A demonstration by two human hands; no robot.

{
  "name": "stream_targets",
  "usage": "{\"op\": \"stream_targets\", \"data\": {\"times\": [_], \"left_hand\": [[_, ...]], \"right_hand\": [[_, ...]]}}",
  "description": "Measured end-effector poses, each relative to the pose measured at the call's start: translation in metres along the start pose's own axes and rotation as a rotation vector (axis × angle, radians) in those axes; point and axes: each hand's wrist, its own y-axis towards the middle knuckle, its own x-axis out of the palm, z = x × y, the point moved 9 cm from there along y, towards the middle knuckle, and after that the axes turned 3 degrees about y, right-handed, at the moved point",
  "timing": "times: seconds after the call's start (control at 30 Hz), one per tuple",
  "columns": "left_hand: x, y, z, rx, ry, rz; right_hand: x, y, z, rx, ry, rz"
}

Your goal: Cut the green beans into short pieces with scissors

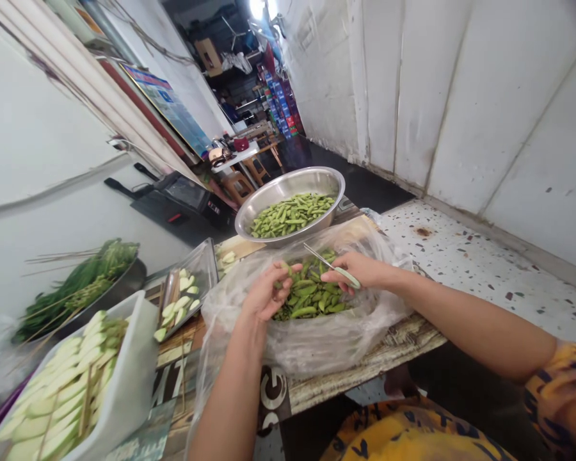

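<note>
My left hand (pixel 265 291) is over the left side of an open clear plastic bag (pixel 312 352), its fingers pinched on a green edamame pod (pixel 286 269). Loose edamame pods (pixel 312 298) fill the middle of the bag below both hands. In my right hand (pixel 358 266) is a pair of scissors (pixel 320 255) with pale green handles, blades pointing up and left toward the left hand. Just beyond the bag stands a wide steel bowl (pixel 336 192) holding a heap of pods (pixel 292 215).
Left of the bag lies a tray (pixel 212 259) with pale vegetable slices. A white bin (pixel 139 346) of skewered slices stands nearer, beside a dark bowl of leafy greens (pixel 96 272). The wooden table (pixel 326 390) ends close to my body. A wall (pixel 461 96) runs along the right.
</note>
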Motion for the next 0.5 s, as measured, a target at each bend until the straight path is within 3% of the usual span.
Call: {"op": "stream_targets", "data": {"times": [0.33, 0.5], "left_hand": [[0.005, 0.003, -0.011, -0.046, -0.082, -0.044], [0.010, 0.004, -0.007, 0.060, -0.073, 0.002]], "right_hand": [[0.012, -0.004, -0.001, -0.064, -0.027, -0.063], [0.018, -0.003, 0.001, -0.037, -0.021, -0.079]]}}
